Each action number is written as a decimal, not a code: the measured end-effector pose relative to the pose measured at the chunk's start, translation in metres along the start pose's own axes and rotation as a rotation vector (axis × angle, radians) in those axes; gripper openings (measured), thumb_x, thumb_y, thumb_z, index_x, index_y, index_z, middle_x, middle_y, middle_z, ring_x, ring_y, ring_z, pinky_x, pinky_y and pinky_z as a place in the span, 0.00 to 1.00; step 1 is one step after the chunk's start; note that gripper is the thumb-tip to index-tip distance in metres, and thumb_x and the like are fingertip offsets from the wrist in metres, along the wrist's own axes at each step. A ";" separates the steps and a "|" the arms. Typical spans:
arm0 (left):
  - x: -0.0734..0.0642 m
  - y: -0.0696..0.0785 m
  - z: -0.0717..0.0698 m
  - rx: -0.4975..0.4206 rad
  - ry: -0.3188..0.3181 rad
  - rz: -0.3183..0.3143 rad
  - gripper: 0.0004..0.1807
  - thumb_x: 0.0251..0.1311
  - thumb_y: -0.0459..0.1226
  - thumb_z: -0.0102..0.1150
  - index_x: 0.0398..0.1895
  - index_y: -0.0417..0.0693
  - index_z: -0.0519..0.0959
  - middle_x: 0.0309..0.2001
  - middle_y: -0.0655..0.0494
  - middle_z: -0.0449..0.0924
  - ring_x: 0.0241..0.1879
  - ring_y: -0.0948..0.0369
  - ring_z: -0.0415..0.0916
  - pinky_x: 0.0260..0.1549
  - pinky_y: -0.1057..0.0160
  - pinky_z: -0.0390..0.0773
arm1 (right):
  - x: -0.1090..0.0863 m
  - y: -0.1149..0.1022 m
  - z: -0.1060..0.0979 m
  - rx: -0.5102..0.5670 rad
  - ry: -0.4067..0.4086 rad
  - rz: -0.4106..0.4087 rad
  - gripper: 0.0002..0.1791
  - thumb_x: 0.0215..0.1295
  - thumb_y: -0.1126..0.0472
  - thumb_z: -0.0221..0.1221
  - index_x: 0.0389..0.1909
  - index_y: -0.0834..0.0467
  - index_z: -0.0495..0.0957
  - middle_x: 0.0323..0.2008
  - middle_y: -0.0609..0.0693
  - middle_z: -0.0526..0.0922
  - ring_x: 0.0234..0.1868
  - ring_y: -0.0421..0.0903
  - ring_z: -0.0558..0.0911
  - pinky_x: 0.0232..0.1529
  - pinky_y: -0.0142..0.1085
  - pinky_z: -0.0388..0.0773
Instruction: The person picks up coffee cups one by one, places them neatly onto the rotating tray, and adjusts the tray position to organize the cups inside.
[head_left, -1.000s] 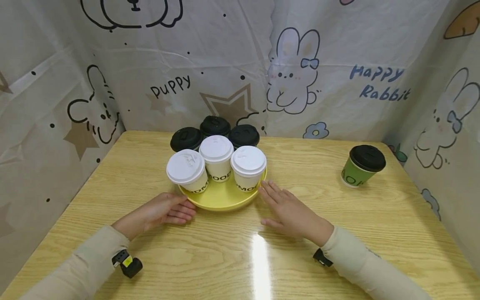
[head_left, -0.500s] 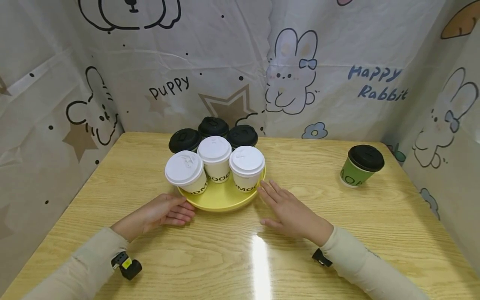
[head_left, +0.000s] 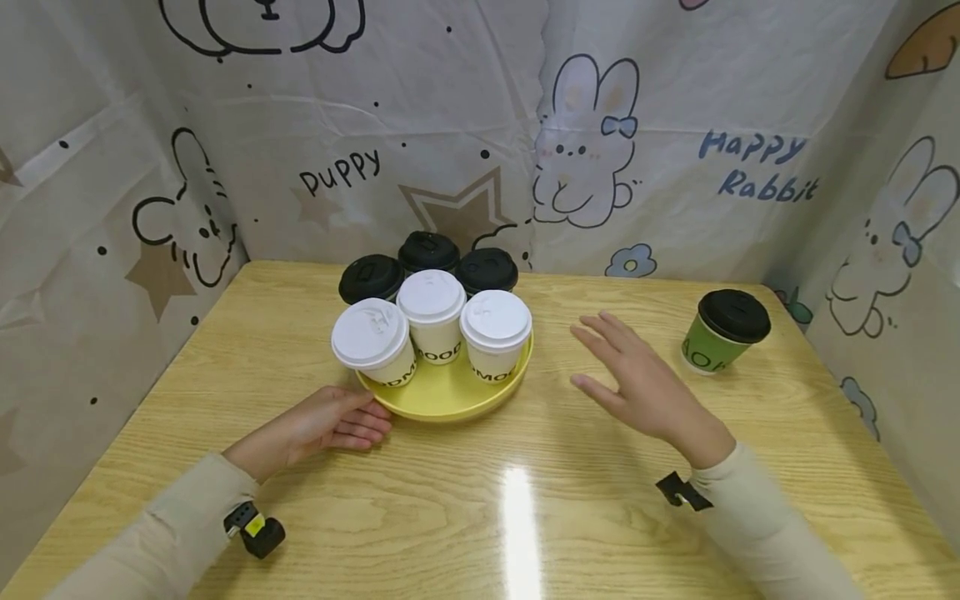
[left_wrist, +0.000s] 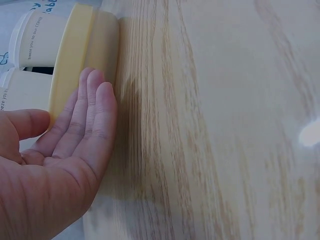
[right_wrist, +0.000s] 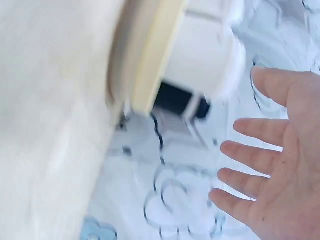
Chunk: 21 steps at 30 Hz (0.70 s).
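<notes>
A round yellow tray point(head_left: 442, 407) carries three cups with white lids, among them the front-left white-lidded cup point(head_left: 372, 340), and three with black lids behind. My left hand point(head_left: 326, 425) lies at the tray's front-left edge. In the left wrist view its thumb meets the rim, and the fingers point(left_wrist: 90, 110) extend almost straight along the tray's outer side. To the right of the tray, my right hand point(head_left: 645, 383) is apart from it and holds nothing. The fingers point(right_wrist: 255, 157) are spread in the right wrist view, with the tray point(right_wrist: 150, 60) beyond them, blurred.
A green cup with a black lid point(head_left: 723, 331) stands alone at the right of the wooden table point(head_left: 420, 517). Printed cloth point(head_left: 465, 108) hangs behind the table and along both sides. Black wrist cameras sit on both sleeves.
My right hand has left the tray's right edge and moved right and slightly away from me, toward the green cup. The left hand, tray and cups keep their places.
</notes>
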<state>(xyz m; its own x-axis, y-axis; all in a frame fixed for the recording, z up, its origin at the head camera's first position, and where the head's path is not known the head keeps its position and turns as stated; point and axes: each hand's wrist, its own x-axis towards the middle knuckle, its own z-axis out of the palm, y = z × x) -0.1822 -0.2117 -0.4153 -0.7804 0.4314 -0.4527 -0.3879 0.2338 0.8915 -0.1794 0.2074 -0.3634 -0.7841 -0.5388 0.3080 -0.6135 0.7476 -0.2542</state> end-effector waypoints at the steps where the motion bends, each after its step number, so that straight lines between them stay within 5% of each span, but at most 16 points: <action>1: 0.000 0.000 0.000 0.000 0.001 0.001 0.25 0.76 0.42 0.36 0.52 0.25 0.72 0.40 0.48 0.84 0.39 0.59 0.83 0.41 0.62 0.83 | -0.002 0.005 -0.006 -0.002 0.037 0.011 0.33 0.67 0.51 0.58 0.69 0.60 0.63 0.69 0.61 0.61 0.72 0.62 0.54 0.66 0.62 0.56; 5: 0.001 0.000 0.000 0.005 0.001 0.003 0.25 0.76 0.43 0.36 0.53 0.25 0.72 0.41 0.48 0.84 0.39 0.59 0.83 0.41 0.62 0.83 | -0.010 0.027 -0.026 -0.013 0.164 0.085 0.32 0.66 0.55 0.60 0.67 0.64 0.64 0.67 0.65 0.62 0.69 0.65 0.56 0.64 0.65 0.56; 10: 0.001 0.000 0.000 0.007 0.002 0.006 0.25 0.76 0.43 0.36 0.53 0.25 0.71 0.41 0.48 0.84 0.39 0.58 0.83 0.42 0.61 0.83 | -0.026 0.063 -0.047 0.008 0.238 0.293 0.34 0.68 0.52 0.57 0.69 0.66 0.60 0.68 0.68 0.59 0.69 0.69 0.54 0.64 0.68 0.52; 16: 0.001 0.000 0.001 0.012 0.012 -0.005 0.26 0.76 0.43 0.35 0.53 0.25 0.71 0.42 0.47 0.84 0.39 0.58 0.83 0.42 0.61 0.83 | -0.042 0.107 -0.056 0.009 0.236 0.534 0.41 0.70 0.45 0.52 0.72 0.68 0.51 0.70 0.72 0.48 0.70 0.73 0.43 0.64 0.71 0.43; 21: 0.002 -0.002 0.000 0.006 0.010 -0.003 0.26 0.76 0.43 0.36 0.53 0.25 0.72 0.42 0.47 0.84 0.40 0.58 0.83 0.42 0.61 0.83 | -0.047 0.131 -0.054 0.011 0.151 0.647 0.49 0.68 0.39 0.51 0.74 0.67 0.42 0.71 0.73 0.43 0.69 0.75 0.44 0.61 0.72 0.47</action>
<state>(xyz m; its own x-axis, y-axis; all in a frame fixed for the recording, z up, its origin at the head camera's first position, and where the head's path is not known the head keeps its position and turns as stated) -0.1826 -0.2111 -0.4181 -0.7843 0.4216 -0.4550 -0.3873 0.2401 0.8901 -0.2179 0.3518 -0.3619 -0.9734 0.0781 0.2152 -0.0252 0.8977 -0.4399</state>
